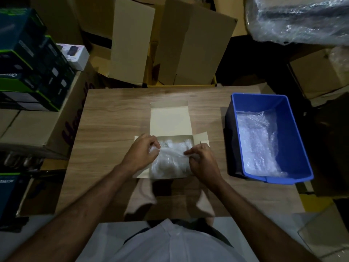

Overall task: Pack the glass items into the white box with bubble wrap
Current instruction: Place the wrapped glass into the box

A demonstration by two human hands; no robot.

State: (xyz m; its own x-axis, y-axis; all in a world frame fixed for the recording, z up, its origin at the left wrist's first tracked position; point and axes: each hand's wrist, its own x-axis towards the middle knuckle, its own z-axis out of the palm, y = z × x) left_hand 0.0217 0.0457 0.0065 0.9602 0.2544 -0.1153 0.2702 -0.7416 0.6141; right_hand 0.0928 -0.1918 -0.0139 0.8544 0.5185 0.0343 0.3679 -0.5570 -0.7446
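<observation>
You're in the wrapping-and-tucking step: the white box (171, 127) sits open in the middle of the table (105, 120), lid flap thrown back, and the bubble wrap (171, 160) lies inside it. Your left hand (144, 151) pinches the wrap's left edge, your right hand (201, 160) pinches the right, the film stretched between them. Next, I'd say, fold those edges in snugly and go gently, there's glass in play. More wrap waits in the blue bin (294, 129) to your right. The glass items themselves? Can't make them out under the film, and the dim light blurs everything inside the box
</observation>
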